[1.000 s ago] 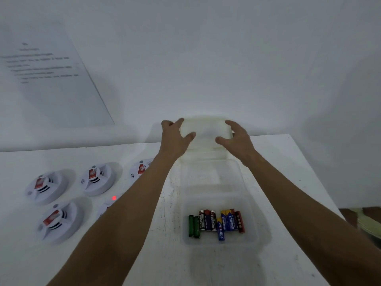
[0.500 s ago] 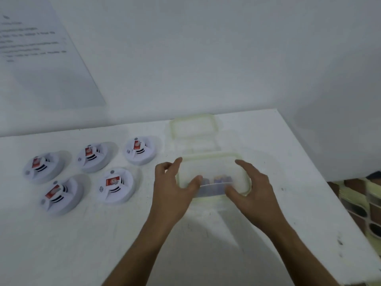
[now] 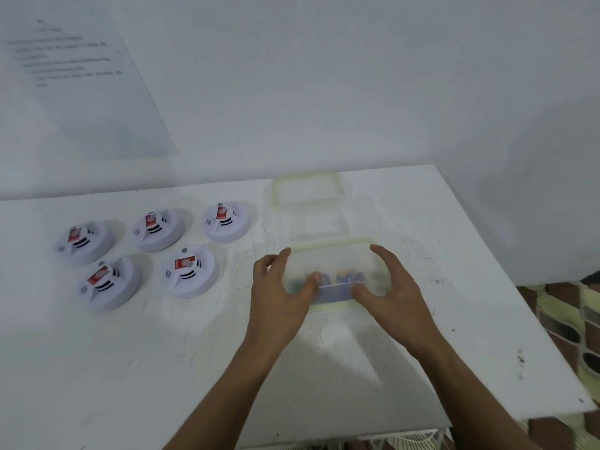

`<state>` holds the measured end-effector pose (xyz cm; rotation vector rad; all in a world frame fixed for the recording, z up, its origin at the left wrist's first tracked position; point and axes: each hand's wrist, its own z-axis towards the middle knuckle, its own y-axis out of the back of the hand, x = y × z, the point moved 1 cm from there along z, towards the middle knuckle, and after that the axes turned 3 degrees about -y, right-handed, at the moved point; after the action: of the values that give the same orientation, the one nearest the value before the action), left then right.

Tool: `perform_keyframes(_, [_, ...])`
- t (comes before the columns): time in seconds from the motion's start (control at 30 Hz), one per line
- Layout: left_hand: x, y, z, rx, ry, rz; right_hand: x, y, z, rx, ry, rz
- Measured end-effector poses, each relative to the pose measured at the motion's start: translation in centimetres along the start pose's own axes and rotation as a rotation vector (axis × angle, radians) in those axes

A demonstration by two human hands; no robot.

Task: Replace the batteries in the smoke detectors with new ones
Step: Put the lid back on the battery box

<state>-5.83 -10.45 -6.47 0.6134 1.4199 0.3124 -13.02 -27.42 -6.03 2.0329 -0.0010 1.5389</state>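
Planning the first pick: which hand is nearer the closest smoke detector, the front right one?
Left. The left hand grips the battery box at its left end, a short way right of that smoke detector. The right hand grips the box's far end, farther off.

Head view looks forward and down at table [image 3: 162, 368].

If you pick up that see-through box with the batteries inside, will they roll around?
Probably. The batteries look round and loose in the box, so tilting it would likely roll them. The box looks like thin plastic, so it may flex. Both hands, left and right, grip it, which should steady it.
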Motion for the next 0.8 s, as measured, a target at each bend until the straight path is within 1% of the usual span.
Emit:
perform_keyframes(0.13, [0.8, 0.4, -2.2, 0.014, -0.033, 0.025, -1.4, 0.2, -2.2, 0.031, 0.056, -0.071])
perform_keyframes(0.2, [1.2, 0.7, -2.3, 0.035, -0.040, 0.027, -1.8, 0.4, -2.3, 0.066, 0.049, -0.086])
perform_keyframes(0.27, [1.3, 1.1, -1.9, 0.065, -0.054, 0.036, -2.0, 0.9, -2.0, 0.109, 0.045, -0.135])
perform_keyframes(0.33, [1.1, 1.9, -1.0, 0.134, -0.088, 0.082, -1.4, 1.6, -1.5, 0.156, 0.104, -0.245])
perform_keyframes(0.37, [1.0, 2.5, -0.5, 0.201, -0.116, 0.105, -0.9, 1.9, -1.2, 0.183, 0.150, -0.282])
perform_keyframes(0.4, [0.8, 3.0, 0.0, 0.300, -0.147, 0.133, -0.6, 2.3, -0.7, 0.218, 0.184, -0.293])
perform_keyframes(0.47, [0.3, 3.7, 0.7, 0.541, -0.205, 0.215, 0.1, 2.7, 0.2, 0.311, 0.189, -0.297])
perform_keyframes(0.5, [0.1, 3.8, 0.9, 0.634, -0.236, 0.266, 0.3, 2.7, 0.6, 0.363, 0.187, -0.323])
perform_keyframes(0.53, [0.0, 3.8, 0.9, 0.692, -0.265, 0.318, 0.4, 2.6, 0.9, 0.410, 0.195, -0.365])
perform_keyframes(0.6, [0.1, 3.3, 1.1, 0.711, -0.308, 0.402, 0.3, 2.4, 1.3, 0.479, 0.227, -0.446])
perform_keyframes(0.67, [0.5, 2.7, 1.3, 0.675, -0.348, 0.445, 0.1, 2.3, 1.6, 0.505, 0.256, -0.483])
perform_keyframes(0.8, [0.9, 2.1, 1.8, 0.614, -0.375, 0.437, -0.2, 2.0, 2.3, 0.464, 0.288, -0.457])
